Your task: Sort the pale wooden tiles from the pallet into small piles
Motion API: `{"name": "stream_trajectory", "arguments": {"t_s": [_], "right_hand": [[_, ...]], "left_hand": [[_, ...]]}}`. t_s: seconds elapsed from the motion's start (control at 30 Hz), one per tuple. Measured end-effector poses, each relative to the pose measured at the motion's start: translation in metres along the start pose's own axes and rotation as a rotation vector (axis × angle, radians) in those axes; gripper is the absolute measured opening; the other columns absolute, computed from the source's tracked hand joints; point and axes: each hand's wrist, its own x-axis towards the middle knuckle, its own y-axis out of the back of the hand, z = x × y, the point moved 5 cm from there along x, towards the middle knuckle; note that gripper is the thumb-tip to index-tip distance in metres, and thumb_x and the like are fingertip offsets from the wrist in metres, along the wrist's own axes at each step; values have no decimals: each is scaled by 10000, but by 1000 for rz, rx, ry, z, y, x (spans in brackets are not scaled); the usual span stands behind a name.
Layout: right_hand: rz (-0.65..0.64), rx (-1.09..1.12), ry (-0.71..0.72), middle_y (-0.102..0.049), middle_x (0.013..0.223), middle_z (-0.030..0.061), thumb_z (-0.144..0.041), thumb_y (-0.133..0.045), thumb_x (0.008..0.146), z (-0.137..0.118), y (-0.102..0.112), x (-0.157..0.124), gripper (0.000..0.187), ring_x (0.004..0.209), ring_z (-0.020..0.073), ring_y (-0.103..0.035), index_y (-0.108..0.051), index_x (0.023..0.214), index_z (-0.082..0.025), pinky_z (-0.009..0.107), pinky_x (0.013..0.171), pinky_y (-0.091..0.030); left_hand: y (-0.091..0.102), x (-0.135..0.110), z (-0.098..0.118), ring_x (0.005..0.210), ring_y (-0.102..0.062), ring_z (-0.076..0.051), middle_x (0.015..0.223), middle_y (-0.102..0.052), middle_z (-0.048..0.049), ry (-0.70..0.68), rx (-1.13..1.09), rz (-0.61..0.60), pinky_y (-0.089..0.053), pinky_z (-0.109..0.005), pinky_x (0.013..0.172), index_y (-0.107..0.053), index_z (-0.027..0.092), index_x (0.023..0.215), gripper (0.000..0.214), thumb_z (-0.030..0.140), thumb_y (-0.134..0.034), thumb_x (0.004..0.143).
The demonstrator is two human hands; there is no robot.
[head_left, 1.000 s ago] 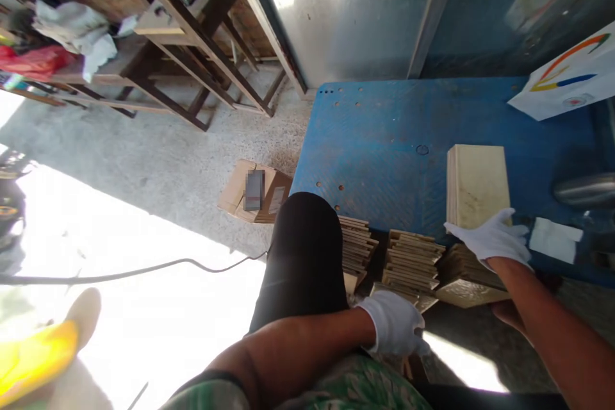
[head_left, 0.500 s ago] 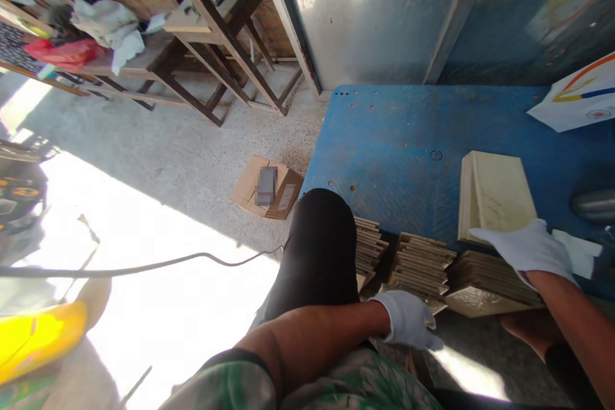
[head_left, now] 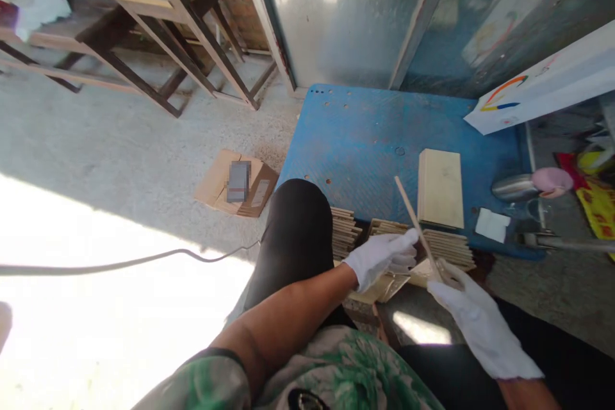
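Note:
A thin cream tile (head_left: 409,204) stands tilted on edge, nearly side-on to me. My right hand (head_left: 473,311), in a white glove, is closed round its lower end. My left hand (head_left: 382,259), gloved as well, is just left of the tile with fingers stretched towards it; the fingertips reach its face or edge, and I cannot tell whether they press on it. Below my hands, more tiles (head_left: 384,287) with a glossy face are partly hidden by my left hand. A neat stack of cream tiles (head_left: 441,189) lies on the blue table.
Rows of tiles (head_left: 449,248) line the near edge of the blue table (head_left: 355,141). To the right are a white cloth (head_left: 492,225), a metal cup (head_left: 514,188) and a white bag (head_left: 542,86). A cardboard box (head_left: 211,182) and a cable (head_left: 182,252) lie on the floor left.
My right hand has come from the stack on the table towards me, and now holds a tile. My left hand has risen forward to meet it. The view has shifted right.

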Motion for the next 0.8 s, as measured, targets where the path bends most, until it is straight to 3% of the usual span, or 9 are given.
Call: {"name": "stream_trajectory", "arguments": {"t_s": [0.07,0.17,0.23,0.3,0.37,0.43,0.57,0.67,0.8], "right_hand": [[-16,-58,-53,-665,1185,105,-522,-687,653,7,-12,-11,813,1140,324,-608,-462,1381,-242,449,942,-529],[50,-337,-99,-643,1212,115,-511,-760,566,14,-18,-21,977,1192,351,-567,-392,1438,-268,472,964,-504],[104,-471,-104,-591,1291,120,-522,-782,535,14,-16,-24,1039,1226,363,-536,-361,1458,-295,488,993,-478],[159,-448,-90,-514,1386,126,-545,-781,538,11,-11,-26,1104,1265,367,-498,-292,1494,-285,494,1019,-457],[227,-214,-57,-404,1483,134,-561,-743,609,7,-2,-27,1136,1319,337,-446,-168,1532,-233,458,1046,-447],[271,152,-49,-361,1513,136,-553,-677,717,4,6,-27,1038,1337,292,-433,-146,1532,-190,402,1052,-452],[141,764,-189,-555,1354,161,-533,-623,810,6,-5,-24,709,1237,314,-539,-470,1376,-135,448,1010,-490],[175,954,-206,-643,1242,135,-393,-744,751,3,-14,-24,627,1142,312,-610,-551,1299,-156,484,981,-503],[240,971,-155,-688,1161,110,-318,-794,718,-6,-5,-27,603,1080,290,-648,-585,1267,-182,464,938,-537]], "left_hand": [[4,0,0,778,-633,-171,896,-676,-116,-12,-96,52,-525,-325,791,-678,100,994,590,628,-671,731],[18,0,-6,871,-662,-235,1026,-692,-163,-30,-113,193,-537,-388,846,-675,90,995,510,451,-797,656],[22,1,-12,903,-674,-257,1074,-692,-170,-27,-146,208,-539,-422,869,-663,92,1024,482,349,-809,644],[21,2,-16,923,-683,-266,1080,-694,-174,-25,-208,166,-534,-448,892,-643,92,1057,458,307,-783,678],[20,4,-15,927,-688,-266,1066,-699,-177,-46,-258,138,-531,-455,907,-632,84,1060,419,278,-763,712],[17,5,-12,934,-689,-261,1061,-701,-176,-76,-312,119,-531,-449,921,-627,78,1065,381,246,-745,744],[10,5,-5,958,-682,-246,1065,-702,-165,-93,-410,64,-533,-418,934,-620,74,1088,333,188,-708,788],[4,3,-3,962,-679,-241,1074,-696,-166,-84,-419,28,-535,-401,927,-617,70,1090,316,178,-693,803],[-3,-3,0,946,-677,-245,1088,-691,-165,-72,-341,-14,-548,-400,873,-630,89,1098,370,271,-723,789]]}}
